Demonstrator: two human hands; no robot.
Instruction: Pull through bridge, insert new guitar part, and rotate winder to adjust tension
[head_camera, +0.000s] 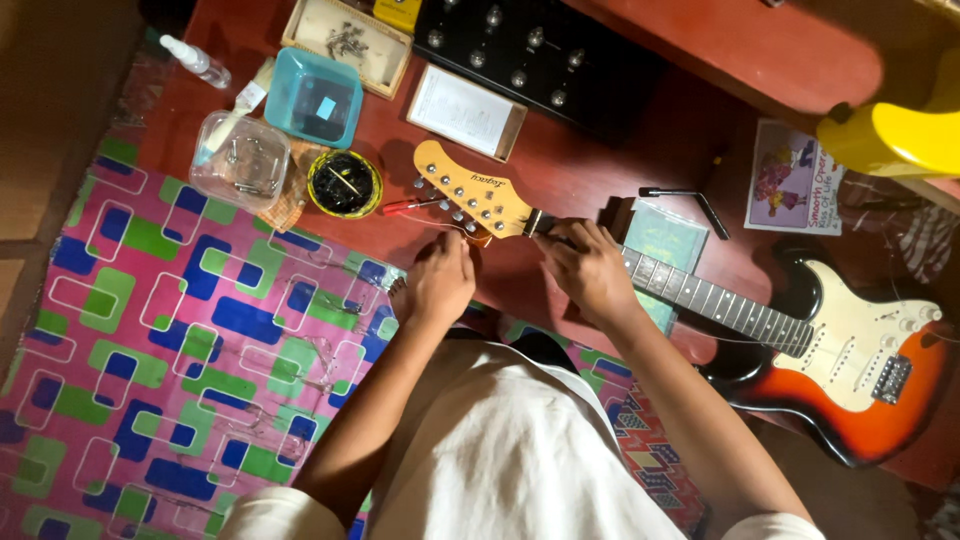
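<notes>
An electric guitar (850, 345) is laid across the red floor (570, 170), its body to the right and its headstock (478, 195) pointing left, just past the edge of a patterned mat (180, 330). The left hand (440, 280) is held just below the headstock, fingers curled together near the tuners; whether anything is pinched in this grip cannot be told. The right hand (590, 265) is laid over the neck (720, 305) where it meets the headstock, its grip closed around the neck. A red-handled screwdriver (408, 206) is seen just beside the tuners, its tip toward them. Left of it a round yellow bowl (344, 184) of dark bits is set, touching a clear tub (240, 160) with a brush (240, 108) leaning in it; a teal box (313, 97) is placed just above these. A tray of screws (346, 42), a white card (464, 112) and a black pedalboard (530, 50) are lined along the top. A green booklet (662, 240) is placed under the neck, with an L-shaped key (690, 198) near it
</notes>
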